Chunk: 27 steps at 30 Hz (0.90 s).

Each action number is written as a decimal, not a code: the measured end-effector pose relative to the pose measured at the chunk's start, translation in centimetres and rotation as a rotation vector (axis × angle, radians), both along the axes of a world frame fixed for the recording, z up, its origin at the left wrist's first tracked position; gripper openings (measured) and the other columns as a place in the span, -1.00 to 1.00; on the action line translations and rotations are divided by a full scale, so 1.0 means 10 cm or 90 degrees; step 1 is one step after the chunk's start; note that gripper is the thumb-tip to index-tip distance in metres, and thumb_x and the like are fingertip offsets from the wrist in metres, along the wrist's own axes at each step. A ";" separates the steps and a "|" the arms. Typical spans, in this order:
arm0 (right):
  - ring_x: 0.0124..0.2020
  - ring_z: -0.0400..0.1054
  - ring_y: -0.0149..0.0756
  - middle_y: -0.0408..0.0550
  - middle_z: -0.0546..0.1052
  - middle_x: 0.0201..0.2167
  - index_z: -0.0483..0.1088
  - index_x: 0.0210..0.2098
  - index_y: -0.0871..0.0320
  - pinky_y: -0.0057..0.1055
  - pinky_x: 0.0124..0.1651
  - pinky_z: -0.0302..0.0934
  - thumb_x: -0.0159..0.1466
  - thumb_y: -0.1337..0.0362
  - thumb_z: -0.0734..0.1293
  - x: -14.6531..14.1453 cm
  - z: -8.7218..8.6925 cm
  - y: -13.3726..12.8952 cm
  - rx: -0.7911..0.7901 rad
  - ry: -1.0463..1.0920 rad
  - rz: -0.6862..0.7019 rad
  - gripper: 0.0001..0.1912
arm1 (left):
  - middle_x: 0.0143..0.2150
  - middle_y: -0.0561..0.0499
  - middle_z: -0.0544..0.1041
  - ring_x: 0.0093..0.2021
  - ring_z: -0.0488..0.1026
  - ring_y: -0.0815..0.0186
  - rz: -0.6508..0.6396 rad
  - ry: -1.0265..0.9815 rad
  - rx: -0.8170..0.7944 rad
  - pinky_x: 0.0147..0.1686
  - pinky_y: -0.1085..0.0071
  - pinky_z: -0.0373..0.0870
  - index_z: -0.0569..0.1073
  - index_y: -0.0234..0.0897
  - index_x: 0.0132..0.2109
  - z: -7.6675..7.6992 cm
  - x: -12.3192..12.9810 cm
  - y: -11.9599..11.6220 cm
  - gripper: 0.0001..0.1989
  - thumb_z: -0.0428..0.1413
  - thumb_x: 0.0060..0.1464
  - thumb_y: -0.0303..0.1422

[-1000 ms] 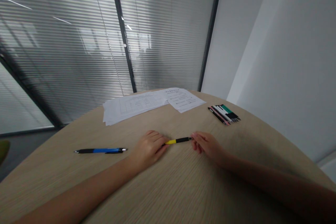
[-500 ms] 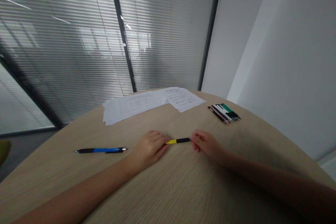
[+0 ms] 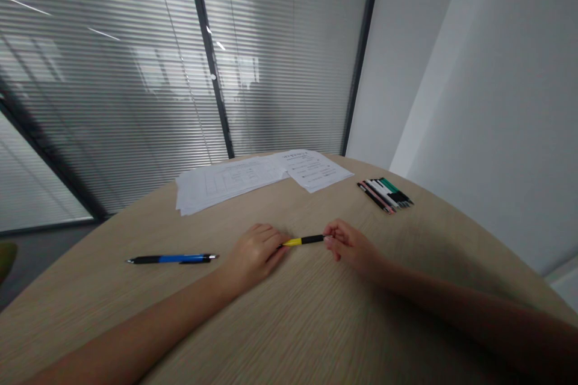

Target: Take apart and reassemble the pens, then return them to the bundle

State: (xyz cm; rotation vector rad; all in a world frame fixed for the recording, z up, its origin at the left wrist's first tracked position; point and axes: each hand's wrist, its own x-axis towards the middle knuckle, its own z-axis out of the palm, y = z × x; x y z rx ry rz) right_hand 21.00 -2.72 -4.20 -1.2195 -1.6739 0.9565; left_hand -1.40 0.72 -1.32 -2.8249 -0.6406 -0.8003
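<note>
A yellow and black pen (image 3: pixel 301 240) lies crosswise between my two hands, near the middle of the table. My left hand (image 3: pixel 259 251) is closed on its yellow end, and the fingers hide the tip of that end. At the black end, the fingers of my right hand (image 3: pixel 347 244) are curled around the thin metallic tip. To the left of my left hand, a blue and black pen (image 3: pixel 174 258) rests on the table, touched by neither hand.
Printed paper sheets (image 3: pixel 235 180) lie along the far side of the wooden table (image 3: pixel 280 325). Several pens and pencils (image 3: pixel 385 195) sit side by side at the right. Behind the table stand a glass partition with blinds (image 3: pixel 289 60) and a white wall (image 3: pixel 497 102).
The fingers of my right hand have loosened and risen slightly, so the pen's thin metallic tip now shows. My left hand stays at the yellow end. The view has shifted a little.
</note>
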 end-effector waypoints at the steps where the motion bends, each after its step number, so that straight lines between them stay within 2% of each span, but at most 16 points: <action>1: -0.63 0.15 -0.51 -0.25 0.25 -0.60 0.18 -0.43 0.14 -0.54 -0.56 0.07 0.15 0.23 0.17 0.01 0.00 0.00 0.007 -0.032 -0.009 -0.89 | -0.43 -0.05 0.44 -0.42 0.33 0.31 -0.005 0.000 0.009 -0.39 0.37 0.27 0.37 -0.37 -0.27 0.00 0.00 0.00 -0.84 -0.08 0.10 -0.42; 5: -0.65 0.15 -0.51 -0.23 0.27 -0.65 0.18 -0.55 0.16 -0.54 -0.55 0.06 0.21 0.21 0.10 0.03 0.04 -0.03 0.017 -0.145 -0.036 -0.75 | -0.43 -0.03 0.44 -0.41 0.33 0.32 -0.031 0.004 0.042 -0.38 0.37 0.26 0.36 -0.36 -0.26 0.01 0.01 -0.01 -0.85 -0.09 0.10 -0.43; 9: -0.67 0.14 -0.50 -0.22 0.25 -0.69 0.18 -0.60 0.17 -0.55 -0.59 0.04 0.22 0.19 0.06 0.02 0.06 -0.06 -0.025 -0.149 -0.042 -0.68 | -0.41 -0.03 0.45 -0.40 0.33 0.32 -0.042 0.009 0.040 -0.35 0.37 0.26 0.36 -0.36 -0.24 0.03 0.01 -0.02 -0.85 -0.09 0.10 -0.44; 12: -0.67 0.14 -0.49 -0.21 0.25 -0.70 0.20 -0.59 0.17 -0.53 -0.57 0.04 0.23 0.18 0.03 0.00 0.07 -0.08 -0.012 -0.144 -0.053 -0.65 | -0.43 -0.03 0.45 -0.41 0.33 0.32 -0.027 -0.005 0.034 -0.36 0.37 0.26 0.36 -0.36 -0.26 0.04 0.01 -0.02 -0.85 -0.09 0.10 -0.44; 17: -0.62 0.16 -0.48 -0.22 0.28 -0.59 0.23 -0.35 0.15 -0.52 -0.53 0.05 0.18 0.23 0.12 -0.02 0.11 -0.10 0.068 -0.158 -0.066 -0.86 | -0.42 -0.05 0.45 -0.40 0.34 0.30 -0.004 -0.021 0.016 -0.38 0.36 0.27 0.37 -0.36 -0.27 0.02 0.00 -0.01 -0.84 -0.08 0.10 -0.42; 19: -0.60 0.16 -0.46 -0.22 0.27 -0.60 0.22 -0.41 0.14 -0.51 -0.50 0.04 0.18 0.25 0.12 -0.02 0.13 -0.11 0.087 -0.200 -0.070 -0.88 | -0.42 -0.05 0.45 -0.40 0.33 0.30 -0.007 -0.011 0.011 -0.37 0.35 0.27 0.37 -0.36 -0.27 0.01 0.00 -0.01 -0.84 -0.08 0.09 -0.42; 23: -0.55 0.17 -0.41 -0.20 0.26 -0.62 0.17 -0.53 0.14 -0.46 -0.45 0.04 0.20 0.28 0.06 -0.02 0.15 -0.14 0.134 -0.288 -0.081 -0.79 | -0.43 -0.03 0.45 -0.40 0.33 0.31 -0.029 0.007 0.009 -0.36 0.35 0.26 0.37 -0.34 -0.28 0.02 0.01 -0.01 -0.86 -0.07 0.09 -0.43; 27: -0.49 0.21 -0.39 -0.15 0.34 -0.52 0.23 -0.40 0.15 -0.45 -0.41 0.07 0.18 0.28 0.11 -0.04 0.15 -0.19 0.167 -0.303 -0.081 -0.89 | -0.42 -0.03 0.45 -0.40 0.33 0.31 -0.031 -0.022 0.014 -0.36 0.36 0.27 0.37 -0.35 -0.27 0.03 0.01 -0.01 -0.86 -0.07 0.08 -0.43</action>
